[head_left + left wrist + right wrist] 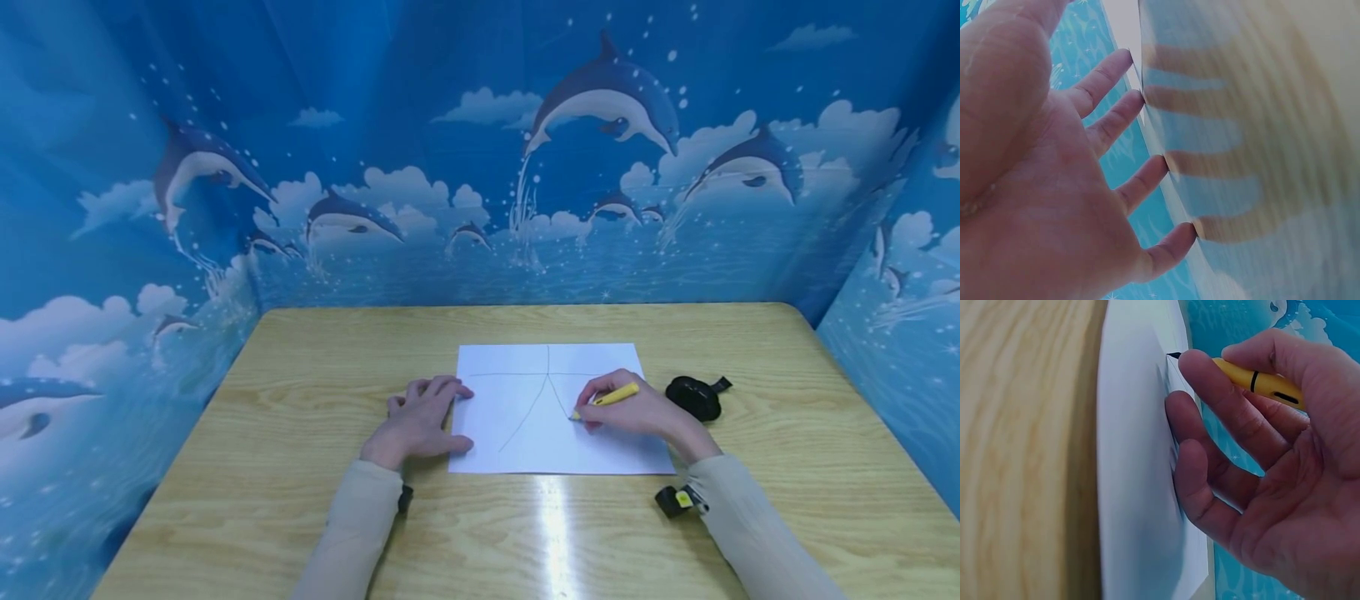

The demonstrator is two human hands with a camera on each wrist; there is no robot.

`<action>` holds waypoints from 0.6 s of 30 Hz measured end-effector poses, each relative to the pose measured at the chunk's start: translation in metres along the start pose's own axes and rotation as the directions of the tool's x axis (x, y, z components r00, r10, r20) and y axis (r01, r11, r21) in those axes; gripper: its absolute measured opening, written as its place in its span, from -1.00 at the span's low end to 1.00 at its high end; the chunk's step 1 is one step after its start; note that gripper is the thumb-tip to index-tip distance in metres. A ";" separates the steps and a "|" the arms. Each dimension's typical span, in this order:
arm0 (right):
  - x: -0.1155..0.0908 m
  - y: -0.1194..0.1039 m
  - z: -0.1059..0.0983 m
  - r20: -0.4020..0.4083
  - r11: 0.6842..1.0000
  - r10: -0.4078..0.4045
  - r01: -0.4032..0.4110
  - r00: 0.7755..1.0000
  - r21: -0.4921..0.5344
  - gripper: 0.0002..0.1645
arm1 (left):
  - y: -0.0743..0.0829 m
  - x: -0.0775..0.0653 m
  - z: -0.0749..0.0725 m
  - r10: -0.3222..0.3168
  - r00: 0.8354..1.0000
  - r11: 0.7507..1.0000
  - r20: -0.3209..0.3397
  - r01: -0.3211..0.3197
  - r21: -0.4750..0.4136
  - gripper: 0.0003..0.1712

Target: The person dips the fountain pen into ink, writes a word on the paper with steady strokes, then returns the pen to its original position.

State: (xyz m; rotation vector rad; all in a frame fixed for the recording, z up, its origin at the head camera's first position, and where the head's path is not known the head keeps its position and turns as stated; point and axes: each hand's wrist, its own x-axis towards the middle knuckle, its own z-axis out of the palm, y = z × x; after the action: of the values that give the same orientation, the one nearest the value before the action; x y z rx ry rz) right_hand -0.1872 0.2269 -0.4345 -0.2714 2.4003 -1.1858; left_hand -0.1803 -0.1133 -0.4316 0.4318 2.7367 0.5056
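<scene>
A white sheet of paper lies on the table with thin dark lines on it. A short vertical line meets a long horizontal one, and two slanting lines run down from there. My right hand pinches a yellow pen between thumb and fingers. The pen's dark tip touches the paper at the lower end of the right slanting line. My left hand rests with spread fingers at the paper's left edge, thumb and forefinger on the sheet. In the left wrist view, its fingertips touch the table.
On the wooden table, a small black object with a short strap lies right of the paper, close to my right forearm. Wrist-worn devices sit at both cuffs. A blue dolphin-print curtain surrounds the table's back and sides.
</scene>
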 end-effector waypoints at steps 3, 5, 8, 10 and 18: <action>-0.001 0.000 -0.001 0.007 1.000 -0.003 0.003 1.000 -0.006 -0.79 | 0.000 0.000 0.000 0.000 1.000 1.000 0.001 0.000 -0.003 -0.23; -0.002 0.000 -0.001 0.012 1.000 -0.011 0.011 1.000 -0.014 -0.80 | 0.000 -0.001 0.000 0.002 1.000 1.000 0.001 -0.002 -0.004 -0.23; -0.003 0.001 -0.002 0.016 0.999 -0.024 0.025 1.000 -0.029 -0.82 | 0.000 -0.001 0.000 0.003 1.000 1.000 0.005 -0.003 -0.003 -0.23; -0.004 0.002 -0.002 0.017 0.999 -0.034 0.035 0.999 -0.038 -0.84 | 0.000 -0.001 -0.001 0.003 1.000 1.000 0.008 -0.003 -0.002 -0.23; -0.007 0.005 -0.004 0.044 0.997 -0.060 0.062 0.997 -0.035 -0.83 | -0.001 0.001 0.000 -0.004 1.000 1.000 0.015 0.004 0.003 -0.24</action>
State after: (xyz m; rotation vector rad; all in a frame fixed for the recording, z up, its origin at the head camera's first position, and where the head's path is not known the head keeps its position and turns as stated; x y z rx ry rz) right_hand -0.1829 0.2353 -0.4347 -0.3806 2.3935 -1.1517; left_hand -0.1817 -0.1140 -0.4326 0.4291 2.7242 0.4949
